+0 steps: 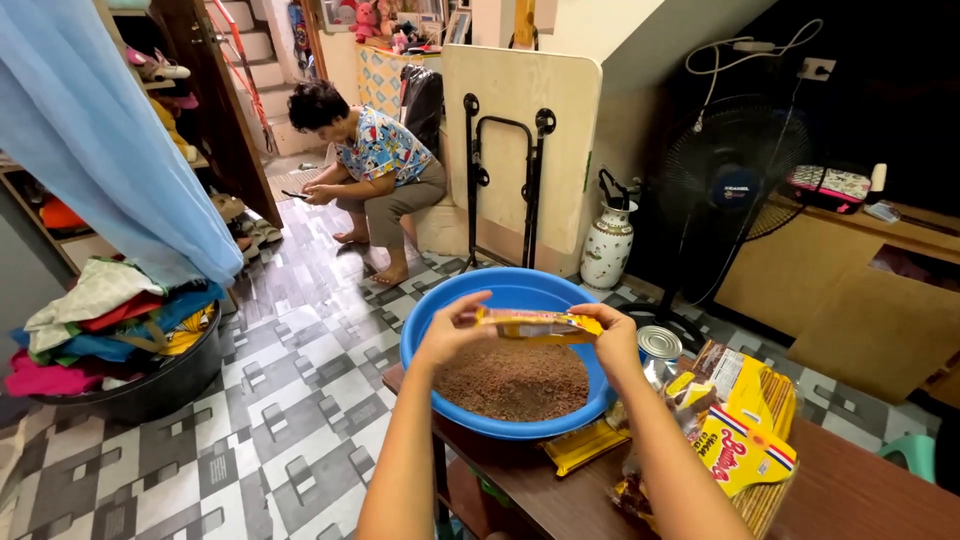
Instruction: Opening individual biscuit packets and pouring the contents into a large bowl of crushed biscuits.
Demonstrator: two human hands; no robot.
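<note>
My left hand [452, 328] and my right hand [612, 338] each grip one end of a small yellow packet [535, 323], held level over a blue plastic basin [440, 312]. Brown crumbs [515, 382] fill the bottom of the basin. It stands at the near corner of a dark wooden table [850, 490]. Both hands are above the crumbs and do not touch the basin.
A tin can [659, 345] and several yellow biscuit packets [745, 425] lie right of the basin. A person sits on a low step at the back. A tub of clothes [120, 340] stands at left, a standing fan [730, 185] and a vase [607, 245] behind.
</note>
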